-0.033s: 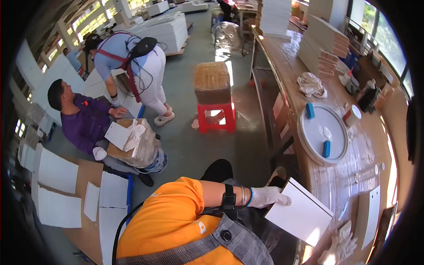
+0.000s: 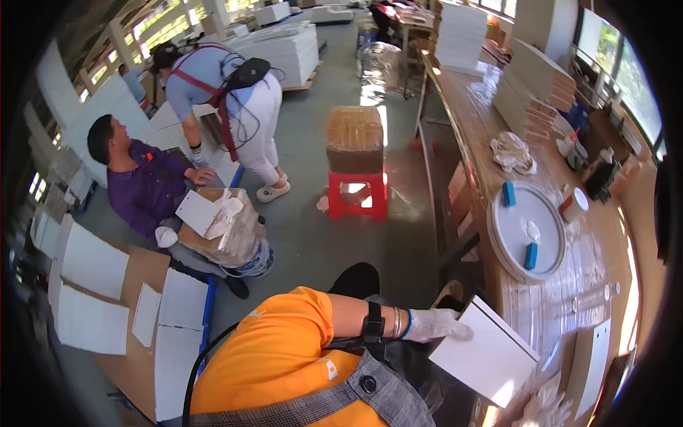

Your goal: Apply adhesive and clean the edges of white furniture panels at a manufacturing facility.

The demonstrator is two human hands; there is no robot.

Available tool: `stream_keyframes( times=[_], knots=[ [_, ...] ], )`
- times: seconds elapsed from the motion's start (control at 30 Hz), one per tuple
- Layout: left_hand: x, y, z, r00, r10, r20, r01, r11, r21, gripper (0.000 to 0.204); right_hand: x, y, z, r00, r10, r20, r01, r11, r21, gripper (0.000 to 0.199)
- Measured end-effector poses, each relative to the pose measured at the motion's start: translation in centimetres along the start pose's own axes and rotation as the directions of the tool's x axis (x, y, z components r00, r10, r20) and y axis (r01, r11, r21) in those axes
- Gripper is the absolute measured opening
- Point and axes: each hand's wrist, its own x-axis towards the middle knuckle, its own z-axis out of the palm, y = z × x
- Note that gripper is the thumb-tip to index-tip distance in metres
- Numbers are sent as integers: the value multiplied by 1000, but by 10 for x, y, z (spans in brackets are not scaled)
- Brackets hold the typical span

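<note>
My left hand [image 2: 441, 325], in a white knit glove, grips the left edge of a flat white rectangular panel [image 2: 484, 352]. A dark groove runs along the panel's upper long edge, and sunlight falls on its lower corner. The panel is beside the near edge of a film-covered workbench [image 2: 569, 302]. A crumpled white glove [image 2: 544, 409] lies at the lower edge of the view, just right of the panel. My right hand does not show.
On the bench are a round grey lid [image 2: 514, 224] with two blue blocks, a cloth [image 2: 512, 153] and a long white board [image 2: 590, 366]. A red stool [image 2: 358, 203] bears a taped box. Two people are at left, one seated by a wrapped box [image 2: 231, 238]; white panels [image 2: 92, 324] lie nearby.
The whole view has shifted, so most things appear lower. My left hand keeps its grip on the panel, which stays beside the bench.
</note>
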Motion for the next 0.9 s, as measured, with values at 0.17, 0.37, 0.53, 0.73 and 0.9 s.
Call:
stream_keyframes(
  times=[0.17, 0.37, 0.53, 0.73, 0.9],
  knots=[
    [-19, 39, 15, 932, 363, -16, -297, 785, 544, 39, -25, -22, -20, 854, -39, 518, -400, 586, 704, 70],
    [-24, 29, 5, 632, 640, 436, -627, 92, 774, 44, -57, -91, -8, 519, -373, 769, -805, 90, 587, 71],
    [-9, 12, -11, 416, 566, 712, -729, -260, 633, 41, -84, -161, -8, 509, -390, 767, -859, -281, 427, 66],
    [-15, 2, -29, 504, 472, 723, -556, -464, 690, 45, -92, -183, -5, 541, -351, 764, -806, -475, 353, 60],
    [-21, -9, -42, 592, 682, 429, -351, -262, 899, 59, -90, -168, 11, 549, -330, 768, -806, -453, 381, 59]
  ],
)
